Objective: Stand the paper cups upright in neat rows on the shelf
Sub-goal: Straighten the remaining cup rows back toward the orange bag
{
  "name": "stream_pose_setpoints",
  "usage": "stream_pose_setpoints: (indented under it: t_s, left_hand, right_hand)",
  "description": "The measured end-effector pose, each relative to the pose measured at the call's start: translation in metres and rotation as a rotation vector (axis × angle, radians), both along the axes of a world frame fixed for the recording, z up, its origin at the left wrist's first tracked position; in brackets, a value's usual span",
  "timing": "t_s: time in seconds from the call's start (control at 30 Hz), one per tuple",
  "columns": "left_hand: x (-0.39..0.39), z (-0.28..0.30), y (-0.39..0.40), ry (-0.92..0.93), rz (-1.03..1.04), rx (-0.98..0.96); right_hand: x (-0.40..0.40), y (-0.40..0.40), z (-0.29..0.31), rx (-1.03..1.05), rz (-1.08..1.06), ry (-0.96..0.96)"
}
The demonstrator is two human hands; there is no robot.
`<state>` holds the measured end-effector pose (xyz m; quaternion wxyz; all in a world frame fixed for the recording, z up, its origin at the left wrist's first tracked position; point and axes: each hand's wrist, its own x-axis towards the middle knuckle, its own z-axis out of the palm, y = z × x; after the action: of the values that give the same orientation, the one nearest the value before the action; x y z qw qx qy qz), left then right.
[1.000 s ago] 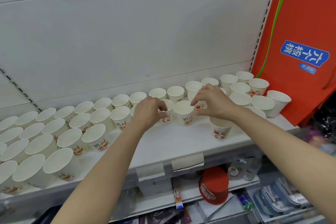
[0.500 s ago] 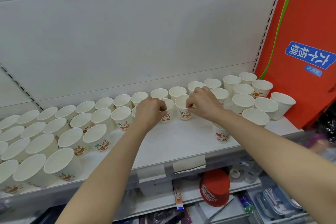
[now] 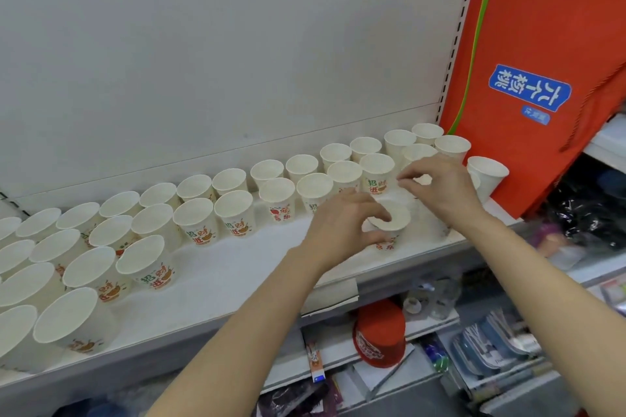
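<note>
White paper cups with red and green print stand upright on a white shelf [image 3: 237, 281]. A back row [image 3: 230, 179] and a second row [image 3: 233, 210] run from left to right, and several more cups cluster at the left [image 3: 91, 271]. My left hand [image 3: 342, 223] grips one lone cup [image 3: 393, 220] near the shelf's front, thumb on its rim. My right hand [image 3: 440, 186] is just behind it, fingers curled around the rim of another cup [image 3: 421, 179] at the right end of the rows. A blurred cup [image 3: 432, 227] stands under my right wrist.
An orange bag [image 3: 542, 44] with a blue label leans against the shelf's right end, and one cup [image 3: 486, 174] stands against it. The white back panel rises behind the rows. A lower shelf holds a red cap [image 3: 379, 335] and packaged goods.
Both hands moved right, away from the middle of the second row. The left hand now holds the lone front cup, and the right hand has gone to the cups at the right end.
</note>
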<state>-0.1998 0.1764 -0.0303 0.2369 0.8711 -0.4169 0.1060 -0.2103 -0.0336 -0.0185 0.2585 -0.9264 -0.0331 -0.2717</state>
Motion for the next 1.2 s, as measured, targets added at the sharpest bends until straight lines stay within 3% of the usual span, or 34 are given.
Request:
stream_pose_setpoints:
  t_s: [0.13, 0.4, 0.67, 1.0, 1.2]
  left_hand:
    - [0.001, -0.005, -0.01, -0.016, 0.005, 0.095]
    - [0.005, 0.01, 0.024, 0.306, 0.127, -0.218]
    - [-0.004, 0.017, 0.089, 0.374, 0.218, -0.378]
    - [-0.031, 0.014, 0.202, 0.33, 0.405, -0.371]
    - [-0.022, 0.007, 0.247, 0.252, 0.517, -0.208]
  right_hand:
    - [-0.028, -0.023, -0.005, 0.037, -0.066, 0.033]
    - [-0.062, -0.048, -0.024, -0.055, -0.037, 0.053]
    - [-0.058, -0.042, -0.024, -0.214, -0.084, 0.096]
    - [-0.042, 0.143, -0.018, -0.086, 0.216, 0.01]
    - [-0.025, 0.228, -0.033, -0.127, 0.222, -0.002]
